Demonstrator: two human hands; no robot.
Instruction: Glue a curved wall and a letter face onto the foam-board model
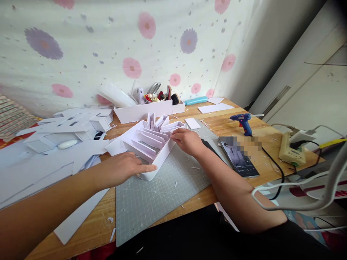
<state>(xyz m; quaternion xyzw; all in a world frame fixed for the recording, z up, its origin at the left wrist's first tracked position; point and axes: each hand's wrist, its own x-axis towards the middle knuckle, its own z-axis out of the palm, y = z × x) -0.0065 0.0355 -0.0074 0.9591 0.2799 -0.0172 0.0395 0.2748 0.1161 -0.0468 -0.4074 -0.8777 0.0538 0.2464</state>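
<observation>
A white foam-board box (162, 153) with several upright divider strips (148, 141) inside lies at an angle on a grey cutting mat (151, 207). My left hand (126, 167) holds its near left side, the index finger stretched along the outside by the front corner. That hand's other fingers are curled and partly hidden. At the right wall, my right hand (187, 141) has its fingertips pinched together on the top edge. Folded white board pieces (158, 122) stand at the box's far end. A small white board rectangle (192, 123) rests on the mat beyond my right hand.
White board scraps (67, 133) are heaped at left. Behind, a white organizer (143, 112) holds tools and glue sticks. To the right are a blue glue gun (244, 122), a phone (238, 159) and a power strip (291, 150). A white cable (325, 195) loops near my right arm.
</observation>
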